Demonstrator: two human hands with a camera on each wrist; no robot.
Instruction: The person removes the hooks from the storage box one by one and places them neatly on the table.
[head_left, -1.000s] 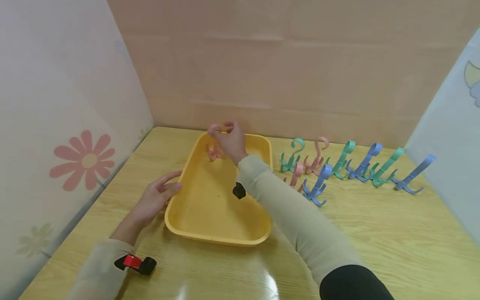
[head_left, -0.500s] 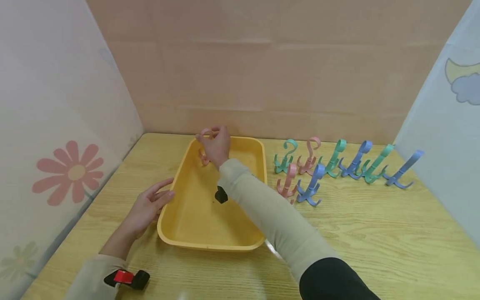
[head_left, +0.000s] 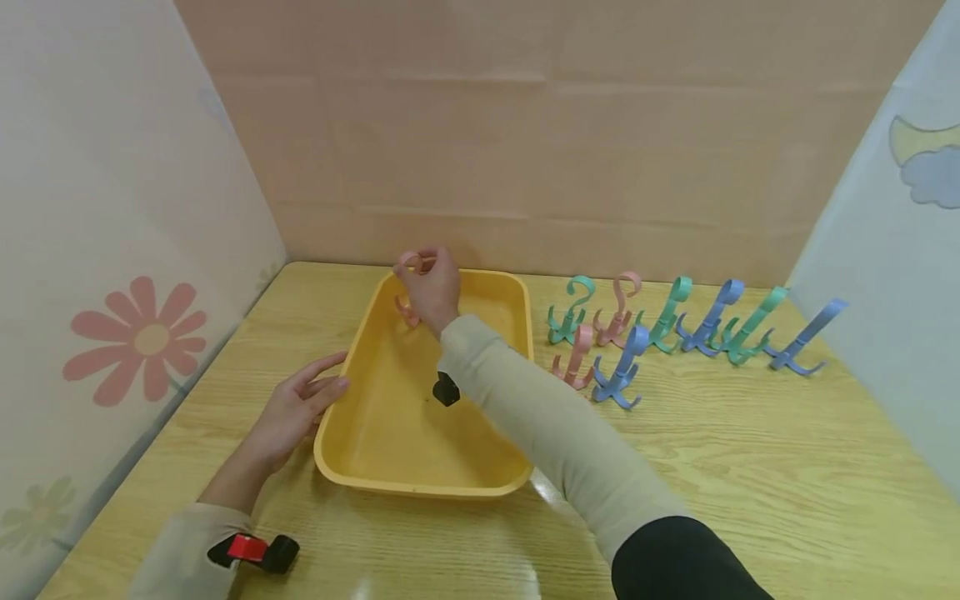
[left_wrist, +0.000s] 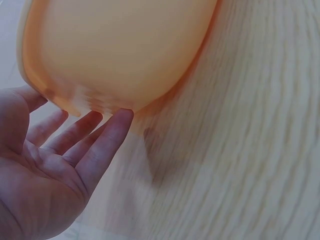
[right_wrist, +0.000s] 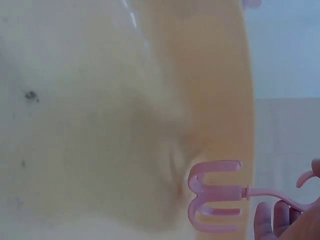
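Note:
My right hand (head_left: 435,293) pinches a pink plastic hook hanger (right_wrist: 217,193) by its curved upper part. Its prongs hang inside the far left corner of a yellow plastic tray (head_left: 390,425), close by the far wall. In the right wrist view, the prongs overlap the tray's inner side while the fingers (right_wrist: 282,215) are beyond the rim. With relaxed, fairly straight fingers, my left hand (head_left: 292,408) touches the tray's outer left side. In the left wrist view, its fingertips (left_wrist: 122,115) lie along the tray's wall.
Several hook hangers stand right of the tray, among them a front pink hook hanger (head_left: 576,360), a front blue hook hanger (head_left: 621,371) and a rear green hook hanger (head_left: 570,317). A brown back wall (head_left: 487,150) and patterned side panels enclose the wooden table (head_left: 750,467).
The head view has shifted slightly. The pink hook hanger moved a little left within the tray's far corner, held by my right hand. My left hand stays at the tray's side.

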